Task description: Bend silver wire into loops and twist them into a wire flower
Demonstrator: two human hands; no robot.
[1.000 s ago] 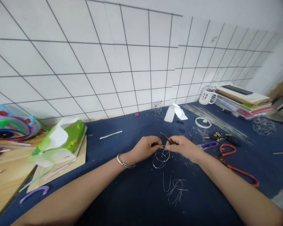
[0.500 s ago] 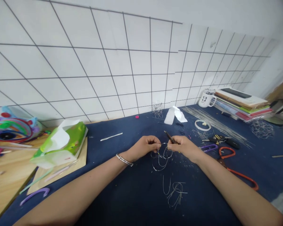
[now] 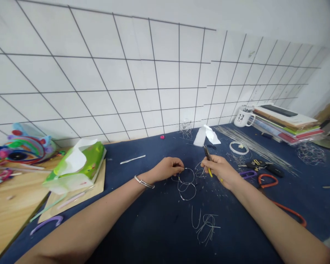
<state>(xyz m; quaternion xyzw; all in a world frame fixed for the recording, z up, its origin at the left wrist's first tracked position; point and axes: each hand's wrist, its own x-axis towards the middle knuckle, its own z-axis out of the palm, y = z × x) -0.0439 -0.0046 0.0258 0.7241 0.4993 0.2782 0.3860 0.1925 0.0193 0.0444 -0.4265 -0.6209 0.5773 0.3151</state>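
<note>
Between its fingertips my left hand (image 3: 171, 168) pinches thin wire bent into several joined rings (image 3: 186, 183), which hang over the dark blue cloth. My right hand (image 3: 220, 170) is closed around pliers (image 3: 207, 153) with dark jaws and yellow handles; the jaws point up and away, apart from the rings. Close to the right fingers is a small tangle of wire (image 3: 200, 173) on the cloth; whether they touch it I cannot tell. A bundle of cut wire pieces (image 3: 207, 227) lies nearer to me.
To the right are a wire coil (image 3: 238, 147), long straight wires (image 3: 258, 148), orange-handled scissors (image 3: 290, 212), a white mug (image 3: 243, 117) and stacked books (image 3: 288, 123). A green tissue pack (image 3: 79, 165) sits at left. The tiled wall (image 3: 165, 73) closes off the back.
My right hand with the pliers has moved right, away from the wire rings, and the pliers' yellow handles now show. My left hand still pinches the rings. The view has shifted slightly.
</note>
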